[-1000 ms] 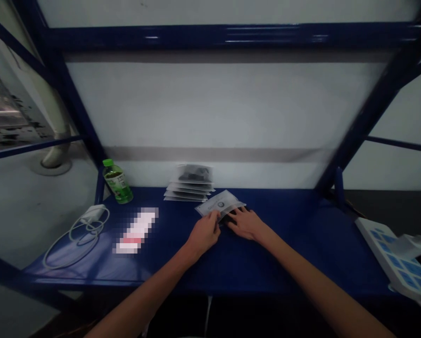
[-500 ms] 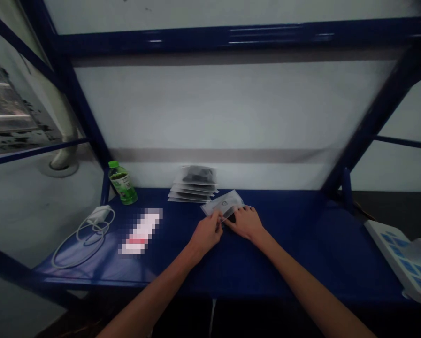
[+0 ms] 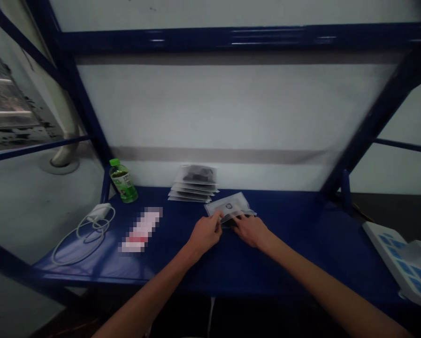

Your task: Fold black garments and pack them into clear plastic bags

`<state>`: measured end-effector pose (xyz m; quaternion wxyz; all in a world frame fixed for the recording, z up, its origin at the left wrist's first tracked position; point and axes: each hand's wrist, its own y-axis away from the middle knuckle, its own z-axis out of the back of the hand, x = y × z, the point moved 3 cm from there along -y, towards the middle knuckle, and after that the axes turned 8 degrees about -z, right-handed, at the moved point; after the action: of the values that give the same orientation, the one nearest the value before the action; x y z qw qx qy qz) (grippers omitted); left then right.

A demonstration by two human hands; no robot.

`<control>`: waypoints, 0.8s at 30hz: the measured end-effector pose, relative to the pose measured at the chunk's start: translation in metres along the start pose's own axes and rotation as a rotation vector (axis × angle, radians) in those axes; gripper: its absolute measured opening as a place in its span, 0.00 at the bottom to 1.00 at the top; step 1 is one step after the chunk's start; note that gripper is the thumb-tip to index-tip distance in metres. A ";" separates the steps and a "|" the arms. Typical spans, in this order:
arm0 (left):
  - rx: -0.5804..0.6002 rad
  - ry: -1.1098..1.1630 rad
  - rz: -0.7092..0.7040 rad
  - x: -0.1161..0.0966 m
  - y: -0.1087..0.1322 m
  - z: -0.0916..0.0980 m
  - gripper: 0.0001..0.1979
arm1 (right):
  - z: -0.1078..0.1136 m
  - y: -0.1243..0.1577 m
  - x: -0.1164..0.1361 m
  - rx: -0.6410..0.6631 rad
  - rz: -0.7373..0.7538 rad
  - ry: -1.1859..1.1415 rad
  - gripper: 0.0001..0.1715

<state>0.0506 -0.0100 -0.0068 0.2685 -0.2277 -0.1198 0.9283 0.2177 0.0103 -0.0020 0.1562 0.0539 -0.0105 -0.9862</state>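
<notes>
From here I see my left hand (image 3: 206,234) pinching the near edge of a clear plastic bag (image 3: 230,205) with a round printed label, and my right hand (image 3: 251,230) gripping its right side, the bag lying just above the blue metal desk (image 3: 287,244). A stack of about 5 similar bags (image 3: 193,184) sits just beyond on the far side, with a green-capped bottle (image 3: 123,181), a white charger cable (image 3: 85,239) and a blurred pink-and-white packet (image 3: 141,230) to the left, and a white power strip (image 3: 400,258) at the right.
</notes>
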 end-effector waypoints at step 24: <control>-0.002 0.031 -0.052 -0.001 0.001 0.000 0.18 | -0.013 0.004 -0.015 -0.174 0.026 0.026 0.24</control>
<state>0.0508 -0.0115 -0.0066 0.2943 -0.2390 -0.1227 0.9172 0.2342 0.0115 -0.0131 0.1734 0.0528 0.0766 -0.9804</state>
